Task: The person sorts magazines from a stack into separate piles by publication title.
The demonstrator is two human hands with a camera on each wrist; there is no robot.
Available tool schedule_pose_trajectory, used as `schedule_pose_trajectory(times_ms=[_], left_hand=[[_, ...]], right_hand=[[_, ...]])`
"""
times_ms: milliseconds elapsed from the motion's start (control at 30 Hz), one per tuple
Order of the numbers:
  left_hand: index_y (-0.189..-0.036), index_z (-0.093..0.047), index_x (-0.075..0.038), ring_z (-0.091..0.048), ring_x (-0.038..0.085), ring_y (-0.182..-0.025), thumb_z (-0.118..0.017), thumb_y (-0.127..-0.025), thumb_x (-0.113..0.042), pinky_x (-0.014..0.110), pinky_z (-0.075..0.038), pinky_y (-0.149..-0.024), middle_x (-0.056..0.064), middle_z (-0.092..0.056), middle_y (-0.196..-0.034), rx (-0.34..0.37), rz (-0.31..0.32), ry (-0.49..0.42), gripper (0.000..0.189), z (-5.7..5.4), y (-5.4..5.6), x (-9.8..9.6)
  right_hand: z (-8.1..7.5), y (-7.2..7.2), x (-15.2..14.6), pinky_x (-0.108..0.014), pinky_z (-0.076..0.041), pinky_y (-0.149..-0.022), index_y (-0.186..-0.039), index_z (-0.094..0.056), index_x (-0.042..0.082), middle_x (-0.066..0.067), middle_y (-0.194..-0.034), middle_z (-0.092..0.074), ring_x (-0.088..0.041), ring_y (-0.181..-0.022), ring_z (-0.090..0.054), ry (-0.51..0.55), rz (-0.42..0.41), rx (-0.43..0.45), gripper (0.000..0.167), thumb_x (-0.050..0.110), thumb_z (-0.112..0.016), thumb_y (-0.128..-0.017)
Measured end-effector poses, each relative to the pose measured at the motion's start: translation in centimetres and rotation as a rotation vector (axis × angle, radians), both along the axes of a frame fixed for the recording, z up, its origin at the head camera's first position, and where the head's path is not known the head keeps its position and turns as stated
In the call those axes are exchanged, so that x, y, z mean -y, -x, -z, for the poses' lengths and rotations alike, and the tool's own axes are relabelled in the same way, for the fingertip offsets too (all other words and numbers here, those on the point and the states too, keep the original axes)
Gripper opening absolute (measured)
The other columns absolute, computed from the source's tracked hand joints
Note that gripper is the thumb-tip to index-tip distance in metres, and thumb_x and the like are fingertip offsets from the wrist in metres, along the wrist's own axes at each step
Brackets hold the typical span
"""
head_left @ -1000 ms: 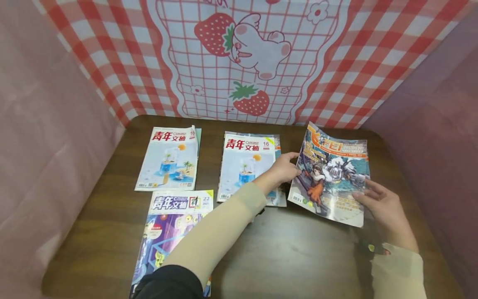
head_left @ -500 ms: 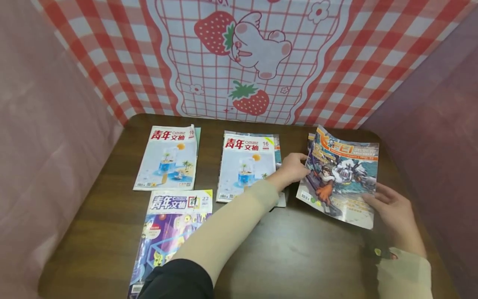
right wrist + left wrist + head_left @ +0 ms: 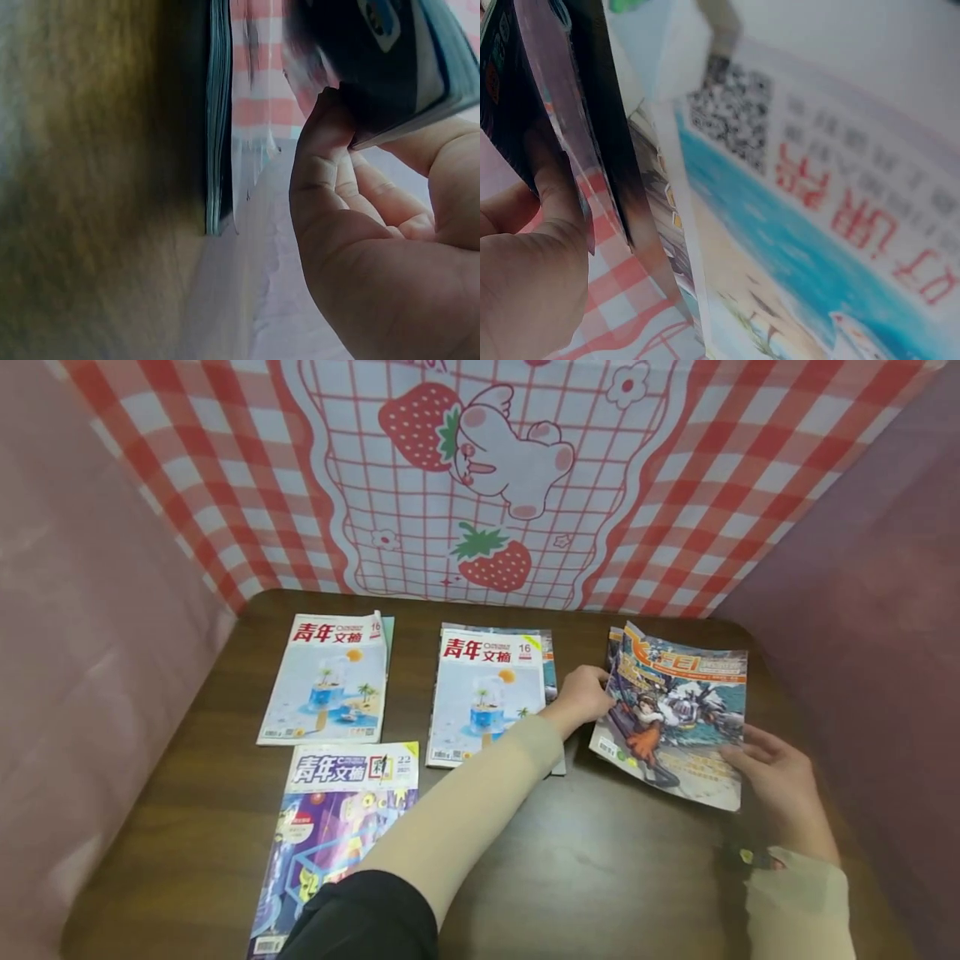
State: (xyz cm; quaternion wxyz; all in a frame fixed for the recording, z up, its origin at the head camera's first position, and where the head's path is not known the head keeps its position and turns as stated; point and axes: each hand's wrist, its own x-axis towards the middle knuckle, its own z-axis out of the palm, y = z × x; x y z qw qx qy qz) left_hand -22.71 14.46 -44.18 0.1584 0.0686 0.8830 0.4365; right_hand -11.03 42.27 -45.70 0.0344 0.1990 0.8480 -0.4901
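Both hands hold a magazine [image 3: 678, 718] with an orange title and an armoured figure on its cover, tilted over the table's right side. My left hand [image 3: 581, 697] pinches its left edge, as the left wrist view also shows. At its lower right edge my right hand [image 3: 783, 781] grips it between thumb and fingers. Under it lies another magazine [image 3: 219, 120], seen edge-on in the right wrist view and apart from the held one; in the head view only a strip shows at the upper left. Just left of my left hand is a pale-blue-covered magazine [image 3: 483, 702].
That pale blue magazine lies on another magazine [image 3: 550, 664]. Farther left lies a similar pale blue magazine [image 3: 326, 681] with a green edge behind it. A purple magazine [image 3: 333, 835] sits in front, partly under my left sleeve. A checked cloth [image 3: 262, 485] hangs behind the brown table [image 3: 585, 877].
Both hands have moved the held magazine a little to the right and toward me. The upper left corner of the magazine beneath now shows. The other magazines have stayed in place.
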Motion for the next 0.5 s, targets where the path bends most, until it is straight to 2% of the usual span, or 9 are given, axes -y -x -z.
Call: schedule_pose_trajectory(times_ms=[100, 167, 233, 300, 333, 433, 500], left_hand=[[-0.135, -0.067, -0.008, -0.053, 0.012, -0.068, -0.071, -0.091, -0.007, 0.023, -0.048, -0.063, 0.002, -0.067, -0.13, 0.023, 0.004, 0.009, 0.044, 0.33, 0.33, -0.12], [-0.135, -0.066, -0.008, -0.044, 0.013, -0.058, -0.068, -0.089, -0.002, 0.024, -0.043, -0.057, 0.001, -0.066, -0.131, 0.047, 0.003, 0.01, 0.047, 0.57, 0.48, -0.21], [-0.124, -0.071, -0.008, -0.035, 0.013, -0.052, -0.064, -0.087, 0.002, 0.025, -0.037, -0.052, 0.001, -0.071, -0.114, 0.069, 0.01, 0.016, 0.039, 0.74, 0.62, -0.34], [-0.098, -0.072, -0.005, -0.029, 0.012, -0.047, -0.061, -0.086, 0.005, 0.026, -0.033, -0.048, 0.0, -0.07, -0.097, 0.083, 0.018, 0.012, 0.019, 0.81, 0.73, -0.52], [-0.087, -0.067, -0.005, -0.026, 0.012, -0.046, -0.06, -0.086, 0.006, 0.026, -0.03, -0.046, 0.0, -0.067, -0.092, 0.092, 0.021, 0.008, 0.013, 0.78, 0.77, -0.62], [-0.068, -0.051, -0.01, -0.025, 0.011, -0.045, -0.06, -0.084, 0.007, 0.026, -0.027, -0.043, 0.0, -0.067, -0.086, 0.096, 0.015, -0.001, 0.025, 0.63, 0.82, -0.89], [-0.061, -0.043, -0.013, -0.023, 0.011, -0.045, -0.061, -0.083, 0.006, 0.025, -0.025, -0.042, -0.002, -0.059, -0.07, 0.088, 0.017, 0.011, 0.034, 0.58, 0.84, -0.98]], right_hand=[[0.2, 0.45, 0.13, -0.017, -0.053, -0.068, -0.156, -0.034, -0.001, 0.022, -0.092, -0.064, 0.003, -0.083, -0.062, -0.013, 0.0, -0.004, 0.087, 0.041, -0.076, -0.092], [0.29, 0.63, 0.19, -0.017, -0.052, -0.069, -0.156, -0.034, -0.001, 0.013, -0.1, -0.066, 0.003, -0.084, -0.061, -0.044, -0.007, 0.011, 0.087, 0.043, -0.074, -0.093], [0.34, 0.71, 0.23, -0.02, -0.052, -0.072, -0.157, -0.033, 0.0, -0.001, -0.112, -0.067, 0.001, -0.088, -0.06, -0.077, -0.009, 0.036, 0.088, 0.047, -0.072, -0.094], [0.38, 0.68, 0.24, -0.029, -0.053, -0.082, -0.158, -0.031, 0.002, -0.015, -0.126, -0.064, -0.006, -0.096, -0.06, -0.089, -0.001, 0.066, 0.089, 0.05, -0.07, -0.094], [0.4, 0.63, 0.23, -0.035, -0.053, -0.087, -0.159, -0.031, 0.002, -0.02, -0.132, -0.06, -0.011, -0.101, -0.059, -0.094, 0.005, 0.076, 0.089, 0.051, -0.069, -0.094], [0.45, 0.52, 0.18, -0.054, -0.046, -0.098, -0.159, -0.03, 0.003, -0.028, -0.141, -0.053, -0.028, -0.116, -0.055, -0.088, 0.026, 0.088, 0.088, 0.051, -0.067, -0.095], [0.41, 0.47, 0.12, -0.06, -0.042, -0.102, -0.159, -0.031, 0.002, -0.029, -0.141, -0.052, -0.033, -0.121, -0.052, -0.095, 0.029, 0.081, 0.087, 0.051, -0.067, -0.096]])
